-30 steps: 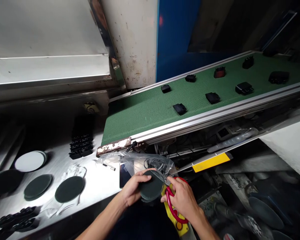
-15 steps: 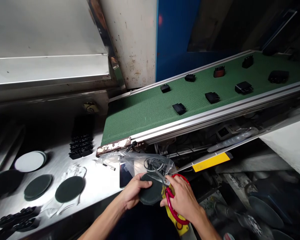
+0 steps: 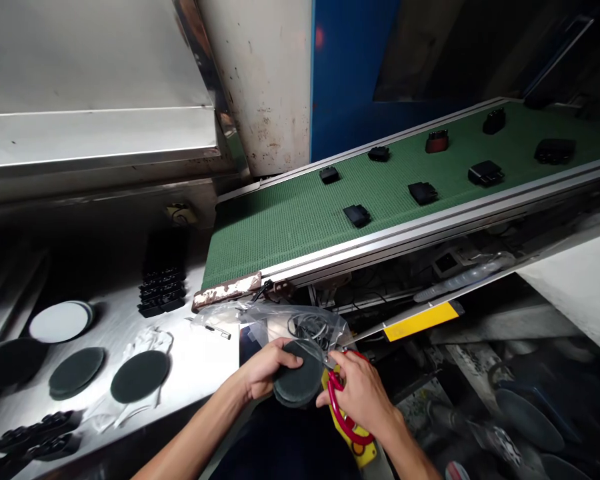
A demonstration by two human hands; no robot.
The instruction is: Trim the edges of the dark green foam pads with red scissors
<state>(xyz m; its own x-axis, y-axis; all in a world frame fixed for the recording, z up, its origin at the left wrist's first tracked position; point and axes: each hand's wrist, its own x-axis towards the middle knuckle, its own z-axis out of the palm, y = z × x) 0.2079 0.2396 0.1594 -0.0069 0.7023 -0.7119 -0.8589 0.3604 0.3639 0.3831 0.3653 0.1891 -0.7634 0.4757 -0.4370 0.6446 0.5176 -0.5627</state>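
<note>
step in hand: left hand [image 3: 266, 371] holds a small stack of dark green round abrasive pads [image 3: 296, 383] at its rim, right hand [image 3: 363, 400] holds red-handled shears [image 3: 336, 404] just beside the stack, tips seemingly at its upper right edge.

left grip: closed around the pad rim, fingers over the top face, thumb hidden. firm hold on the stack.

right grip: fingers closed around the red loop handles, which look nearly shut. blades mostly hidden, so exact opening cannot be told.

pad location: in the air between both hands, tilted, just past the edge of the stainless steel table [image 3: 199, 363], over the dark floor area.

around the hands: clear plastic bag [image 3: 275, 321] with a coiled dark cable [image 3: 307, 327] lies right behind the pads, its film reaching the shears. yellow plastic piece [image 3: 333, 390] sits under the right hand, partly hidden.

on the table: more dark green pads [image 3: 140, 377], one white-faced disc [image 3: 59, 322], black comb-shaped parts [image 3: 163, 297].

beyond: black parts [image 3: 357, 215] on a green mesh conveyor belt [image 3: 280, 243].

next move needs: tips and pad rim kept clear of the loose plastic film, by my read.
</note>
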